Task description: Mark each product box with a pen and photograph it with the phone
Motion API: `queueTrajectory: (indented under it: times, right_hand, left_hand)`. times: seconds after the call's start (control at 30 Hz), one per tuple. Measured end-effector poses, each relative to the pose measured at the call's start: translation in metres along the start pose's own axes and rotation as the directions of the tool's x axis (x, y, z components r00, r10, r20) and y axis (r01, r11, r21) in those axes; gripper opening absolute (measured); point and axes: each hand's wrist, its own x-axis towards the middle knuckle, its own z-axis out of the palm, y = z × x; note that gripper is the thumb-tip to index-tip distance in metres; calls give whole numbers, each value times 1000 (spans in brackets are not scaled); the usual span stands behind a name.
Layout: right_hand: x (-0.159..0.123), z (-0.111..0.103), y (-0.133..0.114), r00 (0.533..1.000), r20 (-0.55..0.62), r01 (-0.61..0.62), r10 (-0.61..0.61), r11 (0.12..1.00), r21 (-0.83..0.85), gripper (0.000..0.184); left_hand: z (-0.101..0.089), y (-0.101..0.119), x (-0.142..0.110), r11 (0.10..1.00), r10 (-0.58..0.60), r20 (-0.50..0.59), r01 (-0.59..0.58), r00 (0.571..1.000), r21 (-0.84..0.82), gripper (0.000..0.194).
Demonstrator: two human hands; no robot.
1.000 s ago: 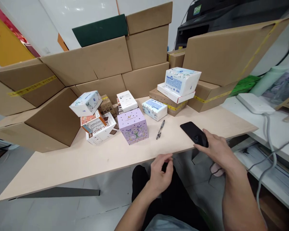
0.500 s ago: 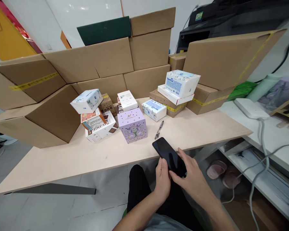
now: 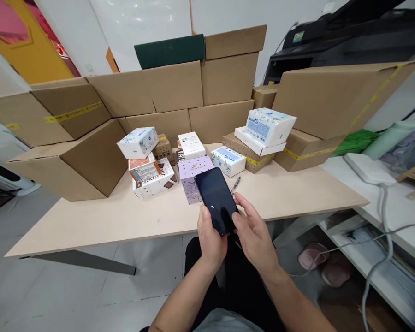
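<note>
My left hand is wrapped round the lower part of a black phone with a dark screen, held up over the table's front edge. My right hand touches the phone's right edge with its fingers curled beside it. Behind the phone stands a purple patterned box on the light wooden table. A pen lies just right of the phone.
Small cartons and tissue packs are piled mid-table; another tissue pack sits on flat boxes at right. Large cardboard boxes wall the back and left. A black printer and a cabled shelf lie to the right.
My right hand lifted the phone off the table's right side and brought it left to my lap. My left hand took hold of it and raised it in front of the purple box.
</note>
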Motion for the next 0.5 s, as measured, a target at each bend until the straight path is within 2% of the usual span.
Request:
queueTrajectory:
  times: [0.1, 0.17, 0.23, 0.3, 0.4, 0.5]
  right_hand:
    - [9, 13, -8, 996, 66, -78, 67, 978, 193, 52]
    - [13, 20, -10, 992, 104, -93, 69, 965, 244, 49]
    - [15, 25, -9, 993, 111, -73, 48, 968, 241, 48]
    - [16, 29, -6, 995, 100, -40, 17, 973, 227, 48]
    - [15, 32, 1, 996, 89, -5, -14, 978, 208, 49]
    - [15, 34, 4, 996, 85, 12, -29, 982, 189, 51]
  left_hand:
    - [0, 9, 9, 994, 93, 12, -93, 996, 54, 51]
    - [-1, 13, 14, 989, 126, -1, -125, 992, 82, 50]
    - [-2, 15, 16, 981, 162, -31, -158, 986, 109, 51]
    - [-3, 17, 18, 959, 247, -54, -236, 968, 157, 51]
    - [-5, 20, 20, 906, 364, -12, -351, 931, 238, 47]
    - [-8, 21, 24, 881, 370, 23, -358, 929, 308, 53]
